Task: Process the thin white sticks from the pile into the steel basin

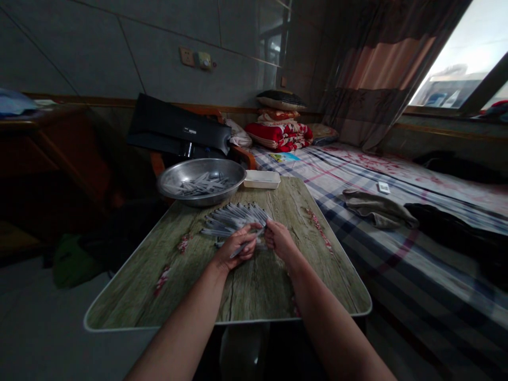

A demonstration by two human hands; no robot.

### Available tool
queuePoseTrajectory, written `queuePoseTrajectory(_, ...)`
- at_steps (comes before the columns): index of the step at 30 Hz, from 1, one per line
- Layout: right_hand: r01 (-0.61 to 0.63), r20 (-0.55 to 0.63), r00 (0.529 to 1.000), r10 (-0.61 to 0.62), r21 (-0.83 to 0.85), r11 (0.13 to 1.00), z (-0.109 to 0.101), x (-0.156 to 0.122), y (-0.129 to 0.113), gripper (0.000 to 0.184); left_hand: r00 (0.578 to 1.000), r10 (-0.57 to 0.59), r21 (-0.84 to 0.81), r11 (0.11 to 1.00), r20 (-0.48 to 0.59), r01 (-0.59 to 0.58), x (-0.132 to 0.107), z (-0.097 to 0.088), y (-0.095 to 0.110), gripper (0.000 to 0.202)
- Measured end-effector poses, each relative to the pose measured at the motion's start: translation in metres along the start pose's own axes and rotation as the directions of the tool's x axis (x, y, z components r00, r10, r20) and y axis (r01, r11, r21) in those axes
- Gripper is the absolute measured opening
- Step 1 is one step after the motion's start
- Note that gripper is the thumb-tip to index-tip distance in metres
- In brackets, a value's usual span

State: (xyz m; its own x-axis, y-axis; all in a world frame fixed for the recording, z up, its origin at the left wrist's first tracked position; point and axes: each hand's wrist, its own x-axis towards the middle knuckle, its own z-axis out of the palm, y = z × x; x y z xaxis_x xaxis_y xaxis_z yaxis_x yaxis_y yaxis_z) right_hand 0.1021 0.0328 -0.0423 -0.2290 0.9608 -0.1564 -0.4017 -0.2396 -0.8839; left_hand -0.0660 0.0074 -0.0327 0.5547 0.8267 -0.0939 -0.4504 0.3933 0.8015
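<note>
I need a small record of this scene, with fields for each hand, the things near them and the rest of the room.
Left hand: holds a slim grey stick across the fingers.
Right hand: pinches that stick's far end.
Things: fanned pile of grey sticks on a wood-print table, just beyond the hands; steel bowl holding more sticks; white tray.
Rest: checked bedsheet, beige cloth, red quilt, curtain.

The left hand (235, 247) and right hand (280, 239) had room on the near tabletop (254, 296); fanned grey pieces (234, 219) and steel bowl (202, 200) blocked forward.
</note>
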Motion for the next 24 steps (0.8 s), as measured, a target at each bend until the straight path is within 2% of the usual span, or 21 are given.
queuePoseTrajectory(5,0.016,-0.004,1.000,-0.016,-0.083,0.996,0.001,-0.002,0.001,0.055,1.000,0.004,-0.046,0.999,0.028,-0.003,0.001,-0.004,-0.002,0.033)
queuePoseTrajectory(7,0.012,-0.006,1.000,-0.013,-0.107,0.994,0.001,-0.001,0.002,0.057,0.999,0.045,-0.087,0.995,-0.004,-0.045,0.003,-0.004,-0.003,0.026)
queuePoseTrajectory(10,0.028,-0.026,0.999,-0.031,-0.101,0.994,0.002,0.000,0.002,0.057,0.984,0.138,-0.162,0.975,-0.110,-0.155,0.006,-0.003,-0.003,0.022)
queuePoseTrajectory(13,0.032,-0.078,0.996,-0.038,-0.072,0.997,0.001,0.000,0.002,0.056,0.958,0.188,-0.134,0.966,-0.218,-0.220,0.007,-0.001,-0.003,0.030)
queuePoseTrajectory(15,0.029,-0.104,0.994,-0.035,-0.065,0.997,0.000,0.001,0.002,0.054,0.931,0.227,-0.028,0.969,-0.286,-0.245,0.008,0.000,-0.004,0.036)
queuePoseTrajectory(17,0.028,-0.110,0.993,-0.036,-0.073,0.997,0.000,0.001,0.003,0.053,0.888,0.304,0.095,0.952,-0.346,-0.289,0.011,0.001,-0.006,0.032)
queuePoseTrajectory(20,0.034,-0.094,0.995,-0.043,-0.101,0.994,0.002,0.001,0.005,0.052,0.837,0.389,0.179,0.921,-0.385,-0.345,0.016,0.000,-0.009,0.037)
queuePoseTrajectory(24,0.074,-0.068,0.994,-0.085,-0.150,0.986,0.006,0.003,0.010,0.050,0.807,0.415,0.168,0.909,-0.419,-0.381,0.021,-0.002,-0.011,0.044)
